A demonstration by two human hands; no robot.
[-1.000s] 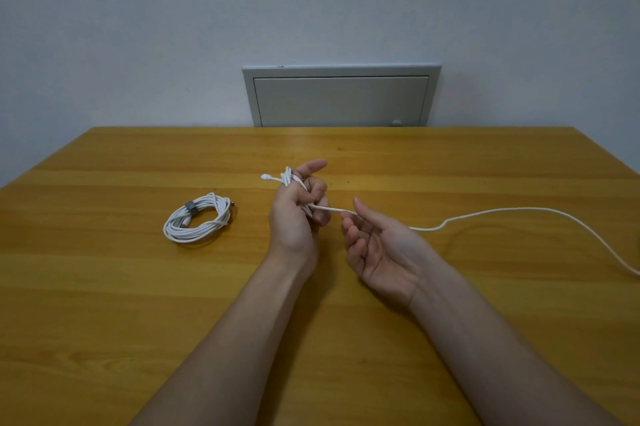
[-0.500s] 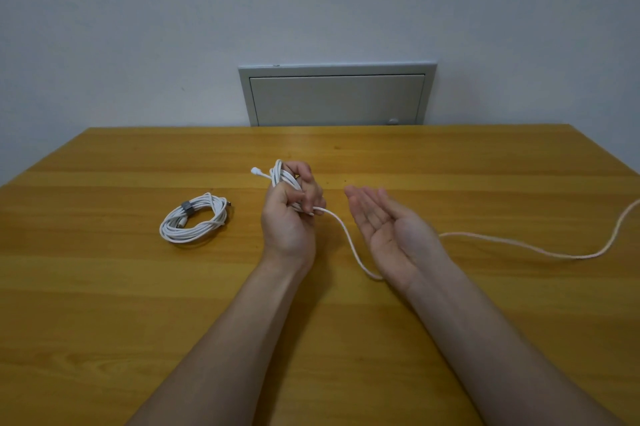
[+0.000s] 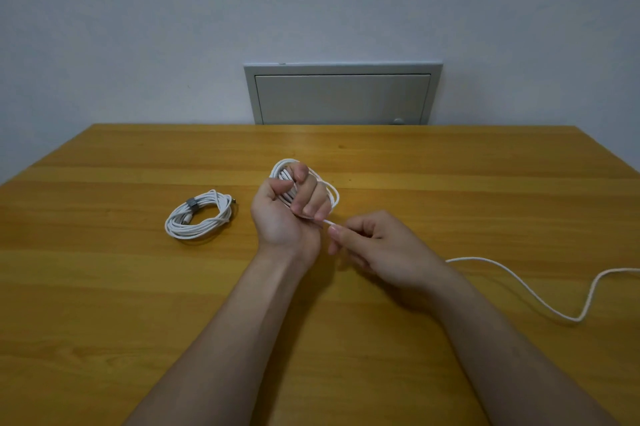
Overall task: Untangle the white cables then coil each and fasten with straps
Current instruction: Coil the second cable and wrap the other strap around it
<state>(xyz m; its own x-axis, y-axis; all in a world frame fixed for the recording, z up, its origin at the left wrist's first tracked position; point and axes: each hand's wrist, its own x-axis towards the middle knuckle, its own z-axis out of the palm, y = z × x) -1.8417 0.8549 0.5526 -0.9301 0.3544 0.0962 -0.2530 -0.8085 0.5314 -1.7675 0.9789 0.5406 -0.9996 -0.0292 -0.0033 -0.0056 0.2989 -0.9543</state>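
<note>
My left hand is curled round several loops of a white cable, held above the middle of the wooden table. Just to its right, my right hand pinches the same cable where it leaves the loops. The cable's loose tail comes out from under my right forearm and snakes off the right edge of view. A second white cable lies as a finished coil to the left, bound by a grey strap.
A grey wall panel with a small knob sits behind the table's far edge. Bare wood lies between the coil and the near edge.
My right hand turned from open and palm-up to pinching the cable close to my left hand. A larger loop has formed round my left hand, and the tail slid nearer on the right.
</note>
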